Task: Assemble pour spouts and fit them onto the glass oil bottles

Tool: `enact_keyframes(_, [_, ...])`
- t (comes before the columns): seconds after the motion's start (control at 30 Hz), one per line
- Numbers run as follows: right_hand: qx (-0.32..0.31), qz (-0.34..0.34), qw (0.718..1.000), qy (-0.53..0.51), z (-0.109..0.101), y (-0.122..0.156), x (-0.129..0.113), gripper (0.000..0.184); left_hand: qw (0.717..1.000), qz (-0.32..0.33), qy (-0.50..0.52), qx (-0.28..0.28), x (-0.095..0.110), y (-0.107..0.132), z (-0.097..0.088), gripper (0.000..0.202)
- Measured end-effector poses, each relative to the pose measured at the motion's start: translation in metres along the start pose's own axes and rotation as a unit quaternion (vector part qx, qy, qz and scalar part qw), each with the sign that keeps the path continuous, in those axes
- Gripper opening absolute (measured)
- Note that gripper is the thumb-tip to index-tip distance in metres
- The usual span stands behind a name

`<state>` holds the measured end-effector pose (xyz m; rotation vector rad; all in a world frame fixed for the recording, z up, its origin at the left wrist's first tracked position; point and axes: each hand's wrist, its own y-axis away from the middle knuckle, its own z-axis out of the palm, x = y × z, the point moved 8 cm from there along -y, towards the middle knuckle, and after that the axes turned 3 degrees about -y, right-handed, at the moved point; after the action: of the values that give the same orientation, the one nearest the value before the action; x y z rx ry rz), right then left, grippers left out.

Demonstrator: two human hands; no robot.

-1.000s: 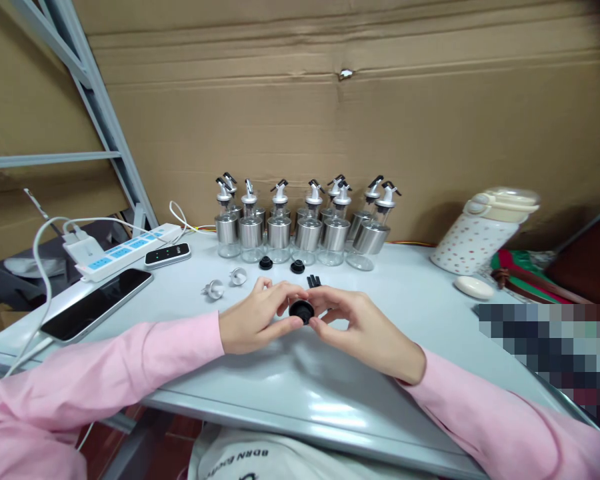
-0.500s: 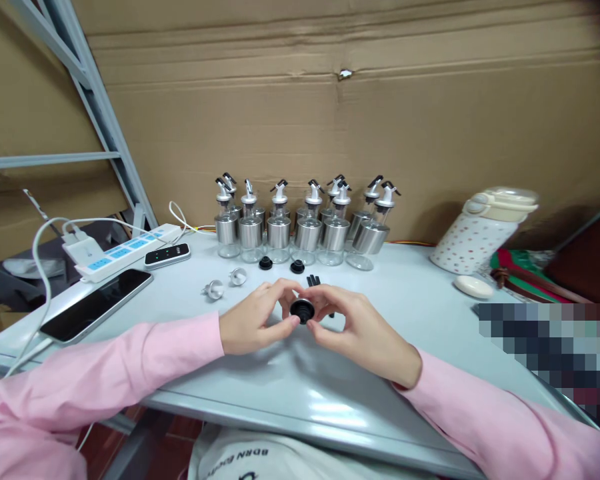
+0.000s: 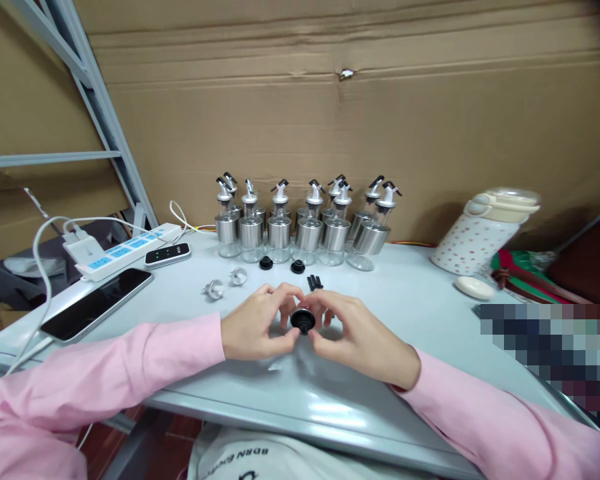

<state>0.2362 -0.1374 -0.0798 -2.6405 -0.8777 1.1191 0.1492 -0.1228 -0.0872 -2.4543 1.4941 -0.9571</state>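
Note:
Between both hands, above the front part of the table, is a round black ribbed bottle stopper (image 3: 303,321), its stepped underside turned toward me. My left hand (image 3: 261,323) pinches its left side between thumb and fingers. From the right, my right hand (image 3: 354,333) grips the opposite side the same way. Just beyond my fingers lie several short black pieces (image 3: 315,283). Two similar black stoppers, one on the left (image 3: 266,263) and one on the right (image 3: 297,267), rest in front of the bottles. Two small metal funnels, one nearer (image 3: 214,289) and one farther (image 3: 239,276), lie left of them.
Several glass-and-steel oil bottles (image 3: 279,233) with pourer tops line the back. On the left are a power strip (image 3: 130,250), a small black device (image 3: 167,255) and a phone (image 3: 97,305). A spotted thermos (image 3: 473,233) and a white oval object (image 3: 474,287) stand at right.
Both hands have shifted slightly, and the stopper sits a little lower, toward me. Its underside now shows tilted further downward. The things on the table have stayed put.

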Motion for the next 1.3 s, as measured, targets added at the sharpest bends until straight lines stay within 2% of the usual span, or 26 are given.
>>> enact_keyframes(0.27, [-0.026,0.019,0.999,0.028,0.008,0.001,-0.002,0.020,0.996,-0.055,0.057,-0.035,-0.001,0.001,0.009,0.041])
enact_keyframes(0.63, [-0.038,-0.020,0.999,0.022,0.015,0.005,-0.007,0.019,1.000,-0.016,0.018,-0.012,0.003,0.004,0.013,0.035])
enact_keyframes(0.93, [-0.032,-0.014,0.999,0.014,0.017,0.006,-0.007,0.017,1.000,-0.002,0.030,0.007,0.004,0.006,0.011,0.035])
enact_keyframes(1.07, [-0.022,-0.010,1.000,0.008,0.014,0.005,-0.009,0.016,0.999,0.013,0.035,0.023,0.007,0.009,0.008,0.035])
enact_keyframes(1.17, [-0.006,-0.019,1.000,-0.015,0.007,0.004,-0.010,0.017,0.997,0.019,0.052,0.061,0.006,0.011,0.004,0.036])
enact_keyframes(1.3, [0.052,-0.034,0.997,-0.034,-0.008,0.001,-0.008,0.021,0.991,0.020,0.103,0.082,0.002,0.011,0.001,0.035])
